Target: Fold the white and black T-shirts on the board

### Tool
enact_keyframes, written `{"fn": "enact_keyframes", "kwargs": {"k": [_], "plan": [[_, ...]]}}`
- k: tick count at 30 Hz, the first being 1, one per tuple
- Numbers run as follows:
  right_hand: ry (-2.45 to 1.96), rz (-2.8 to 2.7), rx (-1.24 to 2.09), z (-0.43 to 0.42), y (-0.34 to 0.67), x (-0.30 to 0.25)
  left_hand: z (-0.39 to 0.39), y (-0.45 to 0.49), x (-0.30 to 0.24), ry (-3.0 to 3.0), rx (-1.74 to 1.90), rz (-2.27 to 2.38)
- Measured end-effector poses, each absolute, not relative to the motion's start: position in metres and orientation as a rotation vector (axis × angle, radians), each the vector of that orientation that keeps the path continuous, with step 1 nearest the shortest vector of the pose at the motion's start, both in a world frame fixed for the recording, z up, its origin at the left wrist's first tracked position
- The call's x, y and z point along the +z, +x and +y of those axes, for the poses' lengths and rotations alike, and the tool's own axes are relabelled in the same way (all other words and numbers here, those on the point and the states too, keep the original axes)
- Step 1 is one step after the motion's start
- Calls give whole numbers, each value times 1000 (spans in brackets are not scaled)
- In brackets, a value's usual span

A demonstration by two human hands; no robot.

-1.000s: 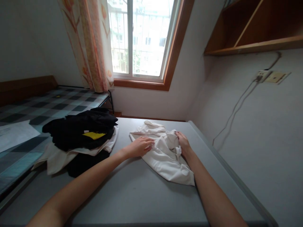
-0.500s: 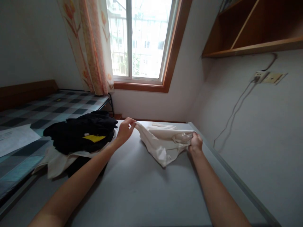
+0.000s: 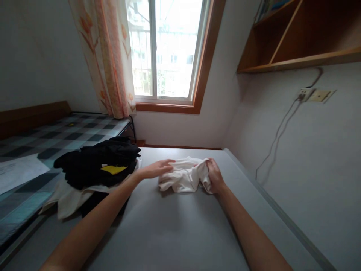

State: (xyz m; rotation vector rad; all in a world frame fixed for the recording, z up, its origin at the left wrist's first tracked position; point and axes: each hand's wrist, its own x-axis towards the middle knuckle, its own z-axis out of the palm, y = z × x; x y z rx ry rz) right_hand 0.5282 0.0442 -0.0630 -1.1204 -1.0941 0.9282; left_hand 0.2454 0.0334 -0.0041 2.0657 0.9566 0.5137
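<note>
A crumpled white garment (image 3: 184, 180) lies bunched on the pale grey tabletop (image 3: 169, 233); its exact cut is hidden by the folds. My right hand (image 3: 216, 176) has its fingers closed on the garment's right end. At the opposite end, my left hand (image 3: 156, 169) rests against the cloth with its fingers stretched out and somewhat apart. A small spot of red shows among the folds near my right hand.
A heap of dark clothes (image 3: 98, 158) with a yellow patch (image 3: 113, 169) lies left of my left arm, light cloth (image 3: 70, 197) beneath it. Beyond is a checked bed (image 3: 84, 130) with a paper sheet (image 3: 21, 171). A wall shelf (image 3: 299, 60) hangs at upper right.
The white garment, stretched between both hands before, is now gathered into a smaller bundle on the tabletop. My hands have come closer together, and my left fingers have loosened from their pinch.
</note>
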Motion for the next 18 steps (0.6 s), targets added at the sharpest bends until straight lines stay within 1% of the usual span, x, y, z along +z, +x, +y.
{"fn": "enact_keyframes", "kwargs": {"k": [2,5,8,10,13,15,18], "plan": [[-964,-1045,1175,28,499,-56,18,262,-17,2317,440,1076],[-720,-950,1414,9,471,-46,0,288,-40,2664,433,1226],[-650,-960,1541,2,466,-39,-4,302,-52,2645,476,1333],[-674,-976,1508,5,476,-36,1,300,-46,2451,570,1290],[-764,-965,1287,18,501,-38,11,280,-20,2003,923,1141],[-867,-979,1160,30,520,-44,16,257,7,1707,1217,1063],[-1061,-973,1043,45,539,-60,16,209,59,1362,1566,987]]}}
